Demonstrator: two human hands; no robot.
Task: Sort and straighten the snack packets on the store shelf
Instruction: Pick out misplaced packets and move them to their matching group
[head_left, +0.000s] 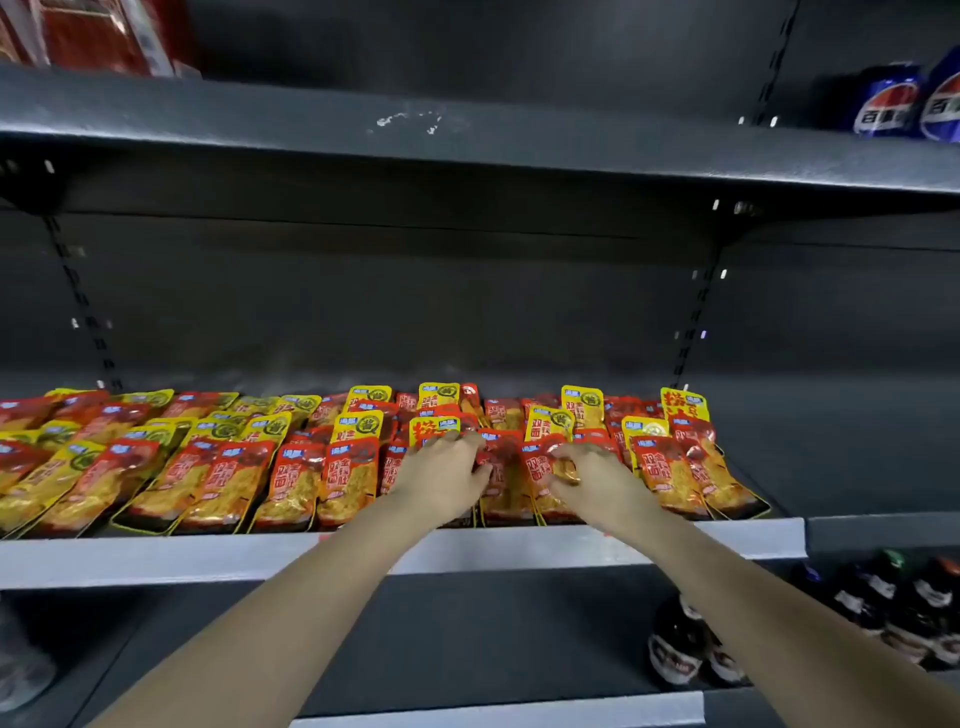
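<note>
Dark shelving unit (467, 312) is filling the whole view. Its middle shelf (156, 561), with a pale grey front lip, is running left to right across the centre. Snack packets (218, 478) are covering this shelf from the left edge to right of centre, lying in overlapping rows, tops leaning toward the far panel. The near row is showing mostly red tops; yellow-topped packets (363, 426) are standing mixed in behind. Packets on the left are slanting sideways, those in the middle are sitting straighter. Upper shelf (467, 145) is hanging above, carrying red packages (88, 36) at far left and blue cola cans (888, 101) at far right. Dark bottles (675, 644) are standing on a lower shelf at near right. Both bare forearms are reaching in from the near edge toward the near row, right of centre. Left hand (444, 475) is curling its fingers and thumb onto the left edge of a red packet (506, 483), gripping it. Right hand (597, 483) is pinching a second red packet (540, 478) between thumb and bent fingers. The two packets are touching side by side between the hands, near the front lip. Frame is slightly blurred, so finer finger placement is not resolving.
</note>
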